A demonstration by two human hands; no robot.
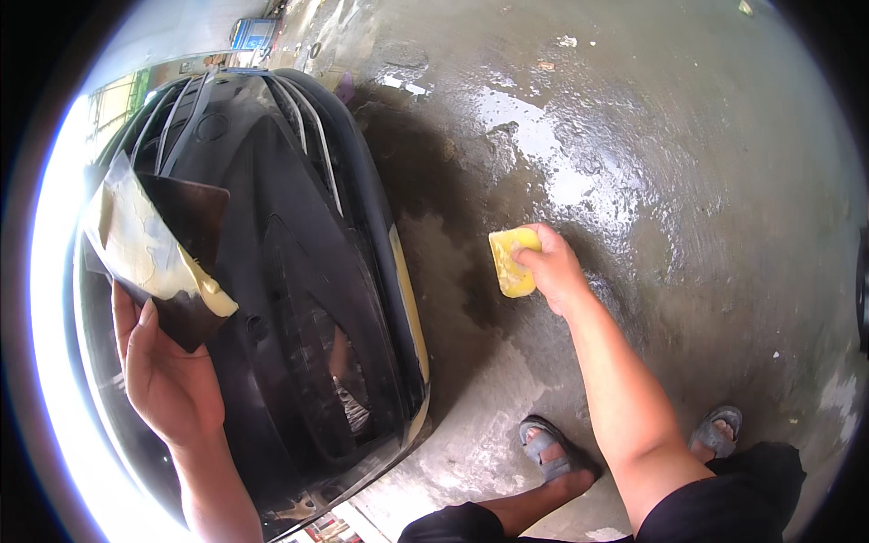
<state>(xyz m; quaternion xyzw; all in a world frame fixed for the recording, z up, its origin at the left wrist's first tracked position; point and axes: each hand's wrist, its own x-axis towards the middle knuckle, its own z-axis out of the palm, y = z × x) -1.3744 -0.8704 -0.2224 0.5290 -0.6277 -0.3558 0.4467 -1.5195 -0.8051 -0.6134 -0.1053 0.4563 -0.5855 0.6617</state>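
Note:
My left hand (172, 371) is raised at the left, gripping a dark flat board (195, 213) from below. Across the board lies a pale, sheet-like layer with a thick bead of cream-yellow putty (206, 288) at its edge. Out over the floor to the right, my right hand (559, 271) pinches a yellow putty spreader (516, 282), thumb on top. Putty is smeared on the spreader's face. Between my hands stands a large, glossy black car body part (272, 190), apart from the spreader. A pale yellowish strip (409, 299) runs along its right edge.
The concrete floor (688, 271) is wet and shiny in places, with small bits of debris. My feet in grey sandals (548, 448) stand at the lower right, close to the black part's near corner. A blue object (253, 33) is at the far left.

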